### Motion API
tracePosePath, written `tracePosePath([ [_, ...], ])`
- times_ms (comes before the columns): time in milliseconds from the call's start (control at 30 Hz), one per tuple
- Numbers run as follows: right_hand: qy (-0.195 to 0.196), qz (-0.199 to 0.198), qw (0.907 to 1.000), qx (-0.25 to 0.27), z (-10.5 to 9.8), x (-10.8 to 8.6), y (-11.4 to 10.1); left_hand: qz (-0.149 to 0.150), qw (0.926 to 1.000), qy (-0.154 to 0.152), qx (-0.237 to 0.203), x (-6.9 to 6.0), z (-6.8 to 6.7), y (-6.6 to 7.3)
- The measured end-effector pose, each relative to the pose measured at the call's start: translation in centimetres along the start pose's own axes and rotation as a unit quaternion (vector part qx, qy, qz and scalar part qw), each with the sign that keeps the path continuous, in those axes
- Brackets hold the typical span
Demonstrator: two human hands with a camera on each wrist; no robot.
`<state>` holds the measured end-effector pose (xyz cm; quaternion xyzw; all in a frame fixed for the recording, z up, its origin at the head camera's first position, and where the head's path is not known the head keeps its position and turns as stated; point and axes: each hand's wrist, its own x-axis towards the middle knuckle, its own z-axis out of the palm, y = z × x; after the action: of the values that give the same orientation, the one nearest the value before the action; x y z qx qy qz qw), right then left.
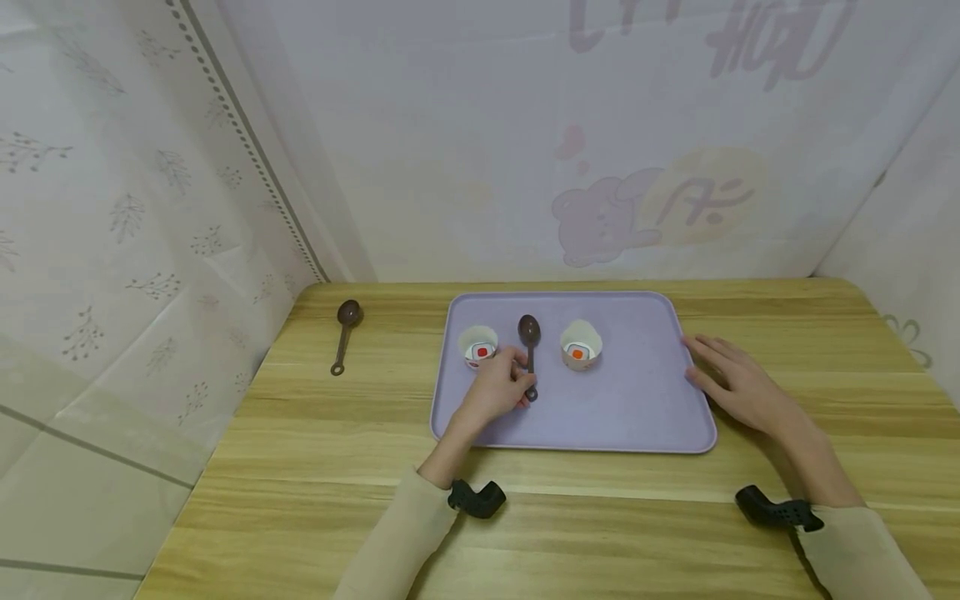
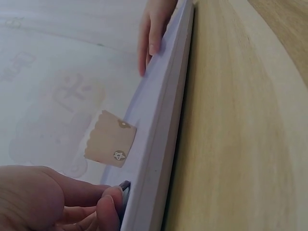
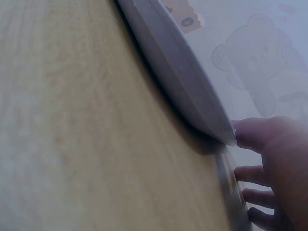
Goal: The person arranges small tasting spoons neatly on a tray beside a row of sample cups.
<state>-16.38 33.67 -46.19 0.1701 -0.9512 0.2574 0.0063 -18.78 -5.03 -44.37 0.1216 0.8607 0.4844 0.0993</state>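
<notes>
Wood table (image 1: 570,521), items L to R:

1. Loose spoon (image 1: 342,337), brown; on table, L of tray, bowl end far, ring end near. Not touched.

2. Tray (image 1: 622,427), lilac, flat on table, far half; bears items 3, 5, 6.

3. L cup (image 1: 477,342), paper, upright, tray's L side; red mark showing inside. Just beside L hand; contact can't be told.

4. L hand (image 1: 493,390), over tray, btw. cups, a bit nearer. Thumb & forefinger almost together, clamped on handle of item 5, near its ring end; other fingers bent, partly hidden.

5. Tray spoon (image 1: 529,332), brown, on tray btw. the two cups; bowl end far, handle pointing near. Whether bowl touches tray: unclear.

6. R cup (image 1: 581,345), paper, wavy rim, upright, orange mark inside; R of tray spoon, apart from it.

7. R hand (image 1: 742,385), at tray's R edge; fingers extended, thumb apart, tips touching rim, no grasp.

Step (judged): positioning tray spoon btw. cups, R hand prob. steadying tray. Next move calls for (judged): controlled pinch or clean release at handle, w/o nudging L cup; R hand light on rim so tray doesn't shift.
</notes>
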Motion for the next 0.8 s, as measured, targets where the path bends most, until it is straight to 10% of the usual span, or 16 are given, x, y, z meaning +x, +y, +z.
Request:
tracePosePath([
  [800, 0.016, -0.013, 0.9998, -0.003, 0.05, 0.01, 0.11, -0.007, 0.9949, 0.029, 0.096, -0.37, -0.21, 0.64],
])
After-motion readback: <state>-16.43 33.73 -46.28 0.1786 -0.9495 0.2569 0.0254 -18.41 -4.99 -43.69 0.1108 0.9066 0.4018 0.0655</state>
